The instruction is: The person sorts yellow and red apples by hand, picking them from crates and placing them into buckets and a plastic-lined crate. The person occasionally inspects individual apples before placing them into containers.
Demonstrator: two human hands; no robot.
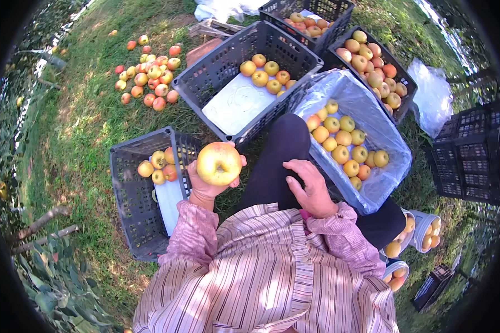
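Note:
My left hand (208,183) holds up a large yellow apple (219,163) with a faint red blush, one dimpled end turned towards me. Empty, my right hand (310,187) rests near my thigh with its thumb and fingers apart. To its right stands a crate lined with clear plastic film (383,195), holding several yellow apples (340,154). Left of my left hand is a black plastic crate (137,216) with a few apples (158,164) and a white sheet at its bottom. Straight ahead, a larger black crate (204,79) holds yellow apples (260,78) at its right end.
Many red and yellow apples (154,73) lie on the grass at the upper left. Behind stand two more apple-filled crates (337,25) (408,100). Dark crates (466,154) stand at the right, below a plastic bag (429,93). Buckets of apples (421,229) sit at the lower right.

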